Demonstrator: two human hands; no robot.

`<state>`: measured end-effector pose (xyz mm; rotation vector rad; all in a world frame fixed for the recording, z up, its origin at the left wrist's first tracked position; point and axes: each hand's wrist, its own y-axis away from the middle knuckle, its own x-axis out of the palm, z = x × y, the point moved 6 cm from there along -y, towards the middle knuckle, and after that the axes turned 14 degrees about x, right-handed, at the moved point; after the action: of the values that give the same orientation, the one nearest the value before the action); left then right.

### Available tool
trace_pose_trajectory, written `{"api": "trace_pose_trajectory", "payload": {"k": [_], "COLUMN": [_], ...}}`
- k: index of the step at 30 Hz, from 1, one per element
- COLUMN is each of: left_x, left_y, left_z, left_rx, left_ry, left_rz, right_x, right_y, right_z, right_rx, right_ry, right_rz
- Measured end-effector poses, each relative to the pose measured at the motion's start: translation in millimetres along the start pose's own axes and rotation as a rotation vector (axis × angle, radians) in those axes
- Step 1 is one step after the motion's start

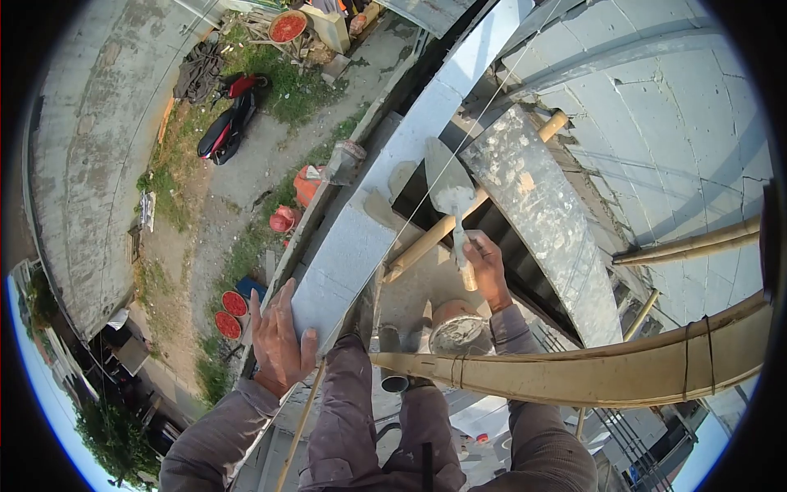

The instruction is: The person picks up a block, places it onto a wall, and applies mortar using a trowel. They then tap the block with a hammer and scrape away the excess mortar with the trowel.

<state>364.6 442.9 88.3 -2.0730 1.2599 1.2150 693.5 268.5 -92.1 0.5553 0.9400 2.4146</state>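
My right hand (489, 271) is wrapped round the wooden handle of a trowel (449, 184), whose blade points away from me and carries some grey mortar. The blade is just right of a wall of pale blocks (340, 262). Wet mortar (379, 207) lies on the wall where two blocks meet. My left hand (281, 340) is at the near end of the block, fingers stretched and thumb apart, seeming to touch its side. A taut string (484, 111) runs along the wall. Below my right hand stands a bucket of mortar (461, 330).
Bamboo poles (434, 246) and a wooden beam (574, 373) cross the narrow standing space. A mortar-spotted board (545, 221) lies to the right. Far below on the left are a parked scooter (231, 123) and tubs of red material (228, 325).
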Motion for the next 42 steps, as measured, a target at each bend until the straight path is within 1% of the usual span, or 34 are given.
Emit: {"api": "trace_pose_trajectory", "payload": {"k": [2,4,6,8,11,13,14,15,16,17,19,20,21,22,23,24,25,27,28,29,30,31,32,33,34,36,37,39,40,42], "left_x": [0,0,2,2,2,5,5,3,4,13,23,27,25,25,26,29,25,26,33,33,32,31,30,25,25,27,23,18,15,20], "left_y": [-1,-2,1,-1,4,5,5,6,4,6,23,28,30,28,31,32,30,28,26,30,32,36,42,47,47,47,47,47,48,52], "left_z": [0,-3,-3,-3,-3,-2,-5,-7,-8,-6,11,9,10,12,17,24,21,18,13,5,9,14,19,51,58,70,84,108,120,102], "left_rx": [-0.001,0.004,0.016,0.042,0.046,0.036,0.057,0.055,0.063,0.112,0.083,0.138,0.119,0.098,0.092,0.133,0.203,0.081,0.114,0.261,0.44,0.625,0.801,0.642,0.589,0.479,0.425,0.427,0.428,0.765], "left_ry": [0.003,-0.025,-0.025,-0.033,-0.05,-0.098,-0.096,-0.089,-0.08,-0.07,-0.17,-0.156,-0.161,-0.166,-0.166,-0.162,-0.208,-0.106,-0.107,-0.219,-0.3,-0.394,-0.488,-0.432,-0.395,-0.326,-0.318,-0.373,-0.4,-0.747], "left_rz": [0.001,0.0,0.006,0.002,-0.003,0.025,0.031,0.008,-0.01,0.026,-0.012,0.063,0.015,-0.053,-0.052,-0.033,-0.036,-0.083,-0.059,-0.06,-0.058,-0.07,-0.098,0.002,0.035,0.095,0.071,0.076,0.079,0.025], "right_x": [6,12,10,0,-20,-41,-65,-95,-103,-108,-87,-80,-67,-60,-57,-60,-59,-63,-70,-78,-85,-94,-100,-98,-88,-59,-55,-38,-35,-35], "right_y": [-19,-43,-67,-68,-34,0,17,35,72,115,210,246,280,307,325,332,335,329,318,305,288,258,232,211,194,169,182,216,228,237], "right_z": [31,47,44,27,-10,-50,-105,-168,-197,-224,-227,-268,-279,-294,-335,-376,-376,-378,-369,-357,-339,-358,-351,-343,-352,-383,-395,-420,-435,-462], "right_rx": [0.032,0.076,0.073,0.026,0.122,0.228,0.349,0.409,0.127,-0.174,0.11,0.466,0.537,0.613,0.588,0.55,0.554,0.863,0.929,0.996,0.932,0.851,0.772,0.687,0.694,0.772,0.782,0.648,0.645,0.636], "right_ry": [-0.053,-0.142,0.181,0.163,0.131,0.22,0.228,0.366,0.192,0.074,0.212,-0.106,-0.228,-0.205,-0.054,0.112,0.076,0.441,0.403,0.364,0.418,0.54,0.626,0.716,0.695,0.892,0.874,0.897,0.894,0.866], "right_rz": [0.002,0.192,0.1,0.097,0.068,-0.042,-0.065,-0.075,-0.228,-0.345,-0.506,-0.437,-0.495,-0.533,-0.616,-0.692,-0.712,-0.684,-0.649,-0.608,-0.597,-0.686,-0.768,-0.848,-0.849,-0.635,-0.638,-0.471,-0.465,-0.539]}}
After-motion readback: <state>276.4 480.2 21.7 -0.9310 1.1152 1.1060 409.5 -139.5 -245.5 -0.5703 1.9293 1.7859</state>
